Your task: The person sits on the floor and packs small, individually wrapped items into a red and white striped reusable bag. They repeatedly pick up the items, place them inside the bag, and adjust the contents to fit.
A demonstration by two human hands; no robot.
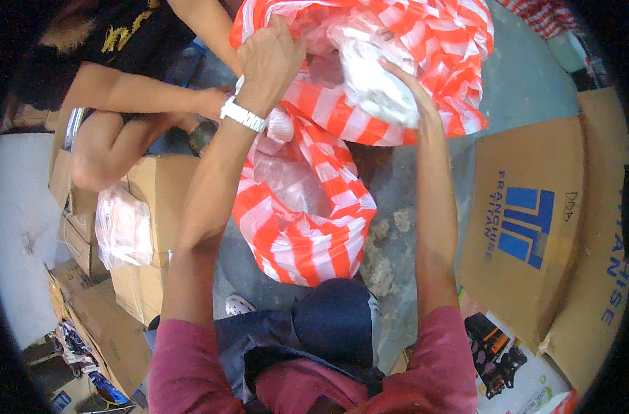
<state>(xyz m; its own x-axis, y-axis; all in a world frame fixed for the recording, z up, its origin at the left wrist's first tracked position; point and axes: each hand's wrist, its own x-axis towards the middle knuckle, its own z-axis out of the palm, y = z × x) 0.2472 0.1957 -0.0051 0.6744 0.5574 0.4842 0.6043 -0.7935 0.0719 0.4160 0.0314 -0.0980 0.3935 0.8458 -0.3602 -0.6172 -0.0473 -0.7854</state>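
Observation:
A large red-and-white striped plastic bag (451, 57) lies open before me. My left hand (273, 57), with a white watch on its wrist, is closed on the left rim of this bag. In my right hand (410, 90) is a bundle wrapped in clear plastic (376, 77), whitish inside, at the mouth of the same bag; some of my fingers are hidden behind it. Nearer to me, a second striped bag (304, 253) stands open on the floor, with clear plastic-wrapped items (291, 181) inside.
Another person (133, 93) crouches at the left, arms reaching close to my left wrist. Below them stands a cardboard box (164, 181) with a clear plastic packet (123, 227) against it. Large printed cartons (521, 217) line the right side. Flattened cardboard (102, 321) lies at the lower left.

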